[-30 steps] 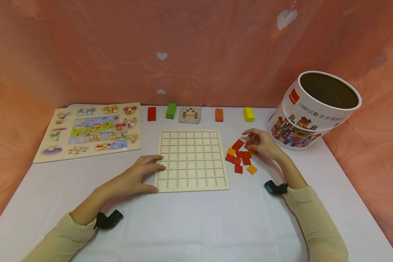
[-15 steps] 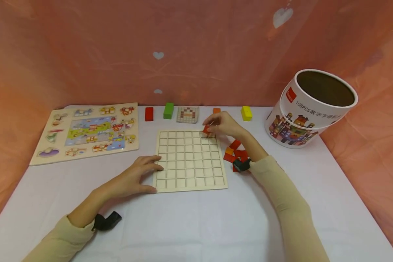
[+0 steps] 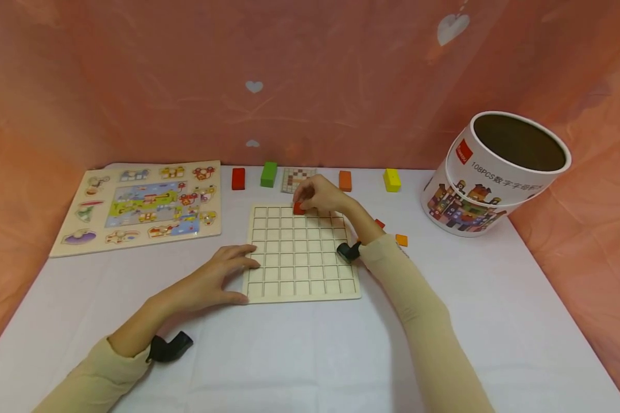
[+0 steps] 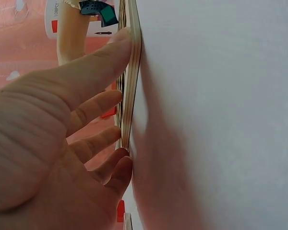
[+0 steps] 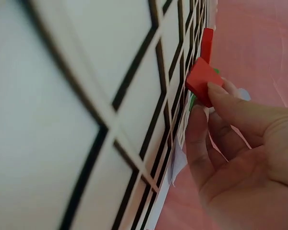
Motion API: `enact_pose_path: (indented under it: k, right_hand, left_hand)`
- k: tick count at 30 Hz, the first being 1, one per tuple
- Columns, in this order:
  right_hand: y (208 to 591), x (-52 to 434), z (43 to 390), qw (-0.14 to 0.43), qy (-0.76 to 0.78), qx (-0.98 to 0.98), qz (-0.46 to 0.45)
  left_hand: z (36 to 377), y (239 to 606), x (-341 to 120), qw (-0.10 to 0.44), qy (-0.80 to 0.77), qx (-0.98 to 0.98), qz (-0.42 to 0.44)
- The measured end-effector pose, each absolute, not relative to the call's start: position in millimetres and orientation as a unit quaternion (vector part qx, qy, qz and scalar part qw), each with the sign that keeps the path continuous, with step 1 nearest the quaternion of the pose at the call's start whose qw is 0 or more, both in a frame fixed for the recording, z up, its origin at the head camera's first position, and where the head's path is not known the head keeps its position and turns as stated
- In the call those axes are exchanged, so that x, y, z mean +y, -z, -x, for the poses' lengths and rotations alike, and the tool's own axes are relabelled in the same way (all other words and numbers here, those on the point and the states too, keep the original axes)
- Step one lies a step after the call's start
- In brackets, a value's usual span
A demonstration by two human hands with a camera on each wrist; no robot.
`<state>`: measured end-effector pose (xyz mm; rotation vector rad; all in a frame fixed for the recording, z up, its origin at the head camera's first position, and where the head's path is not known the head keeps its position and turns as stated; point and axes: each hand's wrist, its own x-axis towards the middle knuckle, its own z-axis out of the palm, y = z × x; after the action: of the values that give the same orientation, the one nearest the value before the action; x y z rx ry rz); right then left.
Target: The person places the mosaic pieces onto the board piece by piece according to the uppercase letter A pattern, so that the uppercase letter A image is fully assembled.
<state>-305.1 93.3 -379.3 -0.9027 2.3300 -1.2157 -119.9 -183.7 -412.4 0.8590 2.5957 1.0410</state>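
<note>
Red tile [image 5: 201, 76] pinched in right hand [image 3: 321, 194], left hand [image 3: 214, 280] spread-fingered against board [image 3: 286, 246], bucket [image 3: 477, 179] lettered "108PCS"

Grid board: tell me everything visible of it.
The grid board is pale and wood-like, its edge layered. Dark-edged ribs split it into square cells inside a border. It lies flat on the table. The left hand touches its left edge; the right hand pinches a red tile at its far row, contact unclear.
</note>
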Motion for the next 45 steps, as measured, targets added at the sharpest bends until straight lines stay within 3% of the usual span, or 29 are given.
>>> enact_pose_path:
  k: [22, 28, 32, 38, 45]
  right_hand:
    - [375, 103, 307, 0.176, 0.365, 0.850, 0.337]
    - [357, 145, 304, 0.166, 0.382, 0.842, 0.343]
    - [351, 185, 297, 0.202, 0.381, 0.841, 0.326]
    - [364, 237, 286, 0.254, 0.354, 0.848, 0.301]
    - [380, 256, 278, 0.269, 0.375, 0.842, 0.279]
  left_hand:
    - [118, 411, -183, 0.117, -0.358, 0.880, -0.290]
    - [118, 413, -181, 0.116, -0.355, 0.879, -0.296]
    - [118, 411, -181, 0.112, -0.350, 0.882, -0.295]
    - [117, 411, -183, 0.120, -0.351, 0.883, -0.289]
    - [117, 409, -184, 0.118, -0.352, 0.881, -0.292]
